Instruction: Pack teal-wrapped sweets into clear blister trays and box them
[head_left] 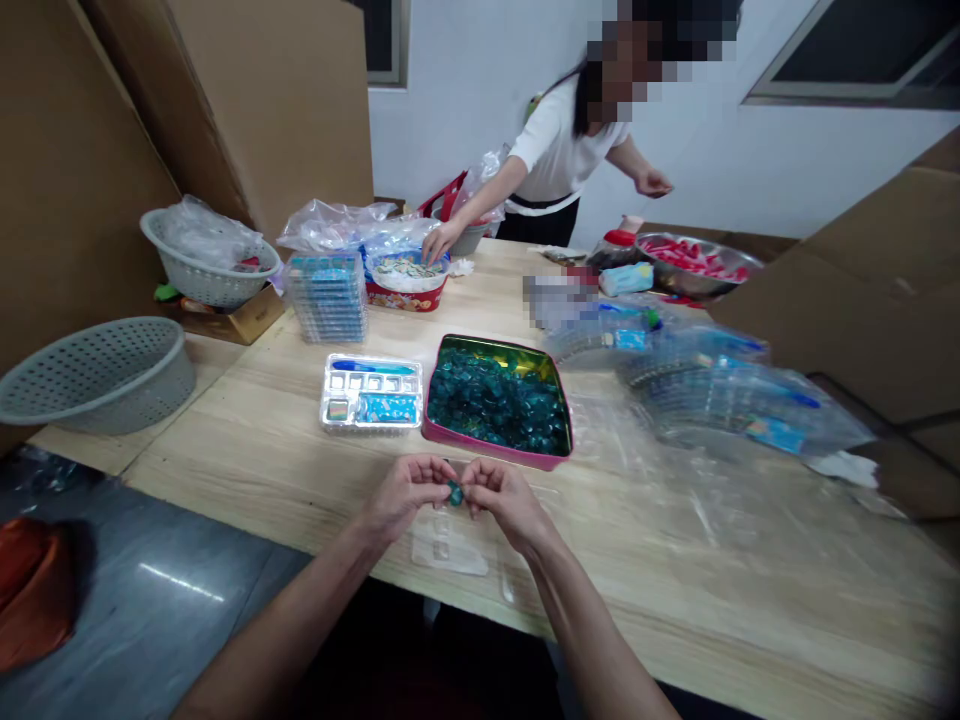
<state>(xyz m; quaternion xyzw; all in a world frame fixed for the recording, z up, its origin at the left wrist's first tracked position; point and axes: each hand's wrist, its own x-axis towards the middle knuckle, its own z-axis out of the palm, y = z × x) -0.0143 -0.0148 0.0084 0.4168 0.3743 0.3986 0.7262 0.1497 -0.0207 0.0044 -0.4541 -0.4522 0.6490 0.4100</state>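
Observation:
My left hand (pixel 412 492) and my right hand (pixel 501 492) meet above the near part of the table. Between their fingertips is a small dark-teal translucent piece (pixel 455 493), pinched from both sides; its exact kind is too small to tell. Under the hands lie clear plastic trays (pixel 457 555), partly covered by the wrists. Just beyond them stands a pink-rimmed rectangular tin (pixel 495 447) with many similar teal pieces (pixel 499 395) inside. Left of the tin, a clear compartment tray (pixel 373 382) holds a blue pen (pixel 371 367), a blue patterned packet (pixel 390 408) and a small square item.
A stack of filled trays (pixel 328 300) stands at back left, near grey baskets (pixel 97 385). Across the table (pixel 247 440), a co-worker (pixel 562 140) reaches into a red-and-white tub (pixel 409 297). Bagged trays (pixel 720 385) and a steel bowl of pink-red items (pixel 694 262) sit at right.

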